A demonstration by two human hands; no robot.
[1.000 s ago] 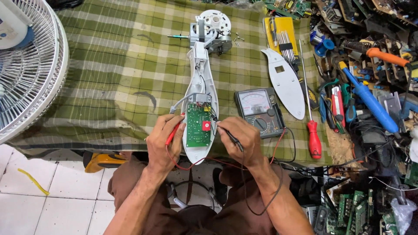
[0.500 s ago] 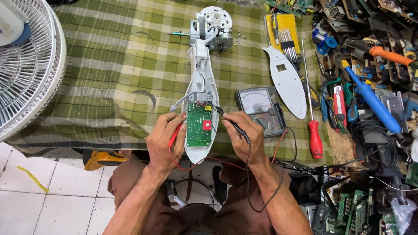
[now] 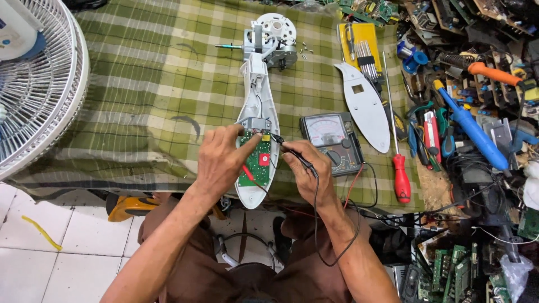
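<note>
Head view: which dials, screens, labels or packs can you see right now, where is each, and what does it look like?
Meter: right of the open white fan housing, beside the right hand; dark box, pale dial face.
Yellow pack: top of the cloth, flat rectangle holding metal bits.
Fan label: top left, blue on white.

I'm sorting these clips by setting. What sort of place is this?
Probably a small electronics repair bench. An opened white fan housing with a green circuit board lies on a checked cloth; the left hand and right hand hold test probes beside an analogue multimeter, with screwdrivers and spare boards heaped at the right.
</note>
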